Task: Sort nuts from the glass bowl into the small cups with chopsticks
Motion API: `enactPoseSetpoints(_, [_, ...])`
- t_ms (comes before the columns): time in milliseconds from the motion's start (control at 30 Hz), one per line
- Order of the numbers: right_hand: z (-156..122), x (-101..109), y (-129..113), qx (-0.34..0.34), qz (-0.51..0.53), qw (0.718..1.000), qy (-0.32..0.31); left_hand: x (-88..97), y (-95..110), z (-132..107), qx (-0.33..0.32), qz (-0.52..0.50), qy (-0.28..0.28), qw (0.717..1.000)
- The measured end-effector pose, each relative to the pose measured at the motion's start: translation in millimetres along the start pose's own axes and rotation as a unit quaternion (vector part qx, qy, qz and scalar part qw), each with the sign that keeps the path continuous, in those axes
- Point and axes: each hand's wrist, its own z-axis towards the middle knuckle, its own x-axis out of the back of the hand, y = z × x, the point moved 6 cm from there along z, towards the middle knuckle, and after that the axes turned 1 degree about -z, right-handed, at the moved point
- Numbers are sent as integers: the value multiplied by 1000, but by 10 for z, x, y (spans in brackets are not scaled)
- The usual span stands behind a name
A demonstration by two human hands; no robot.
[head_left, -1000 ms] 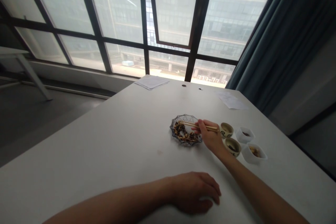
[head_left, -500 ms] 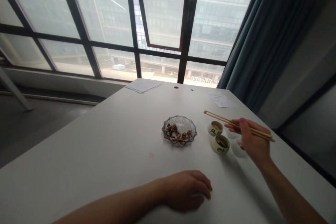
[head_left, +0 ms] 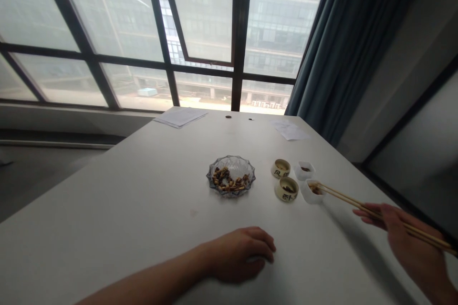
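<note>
My right hand (head_left: 408,240) grips a pair of wooden chopsticks (head_left: 361,202) at the right edge of the white table (head_left: 143,200). Their tips reach into the nearer white square cup (head_left: 312,192). A second white cup (head_left: 304,169) stands behind it. Left of them sit two round cream cups with dark markings (head_left: 286,189) (head_left: 280,168). A cut-glass dish (head_left: 231,181) with mixed brown and dark bits lies in the middle. My left hand (head_left: 239,253) rests palm down on the table near me, fingers loosely curled, holding nothing.
Sheets of paper (head_left: 181,116) lie at the table's far edge, another sheet (head_left: 289,130) at the far right. Two small dark spots (head_left: 228,116) mark the far tabletop. Large windows stand behind, a blue-grey curtain (head_left: 343,57) hangs at right.
My right hand has drawn the chopsticks from the glass dish rightwards and toward me, and their tips now sit in the near white cup. The left hand stays put.
</note>
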Motion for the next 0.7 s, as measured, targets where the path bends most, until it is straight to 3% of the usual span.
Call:
enactPoseSetpoints(333, [-7, 114, 462, -58, 118, 991, 25, 23, 21, 10, 18, 3, -8, 1000])
enactPoseSetpoints(533, [-46, 145, 556, -62, 162, 984, 43, 29, 26, 12, 17, -5, -12, 1000])
enactPoseSetpoints(700, [-96, 133, 503, -41, 126, 991, 33, 27, 22, 10, 20, -4, -9, 1000])
